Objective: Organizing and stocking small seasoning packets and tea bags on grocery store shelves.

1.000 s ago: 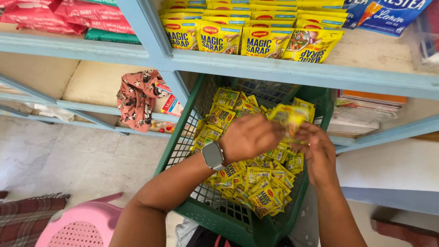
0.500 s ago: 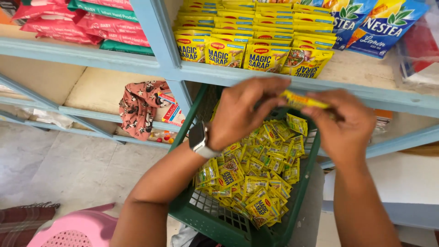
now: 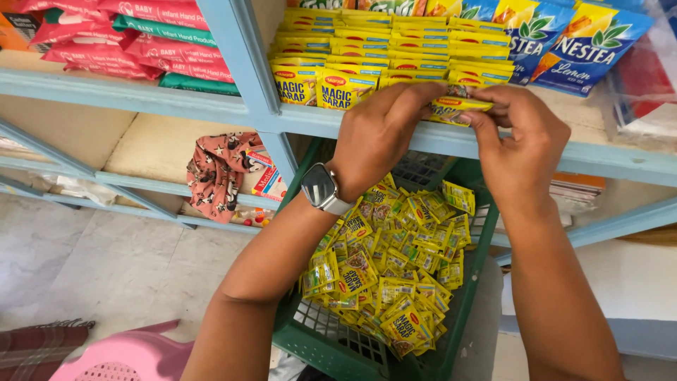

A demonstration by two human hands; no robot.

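Sachets, a small yellow stack, are pinched at both ends by left hand and right hand, each grip clenched on them, at the shelf edge above the basket.

Glossy yellow foil-like sachets pinched between left hand and right hand. Green plastic basket, latticed, matt. Shelf painted pale blue, smooth. Patterned cloth, soft, matt. Watch with glassy face. Floor dull, stone-like.

Both hands, left and right, risen from green basket; yellow sachets now at shelf edge.
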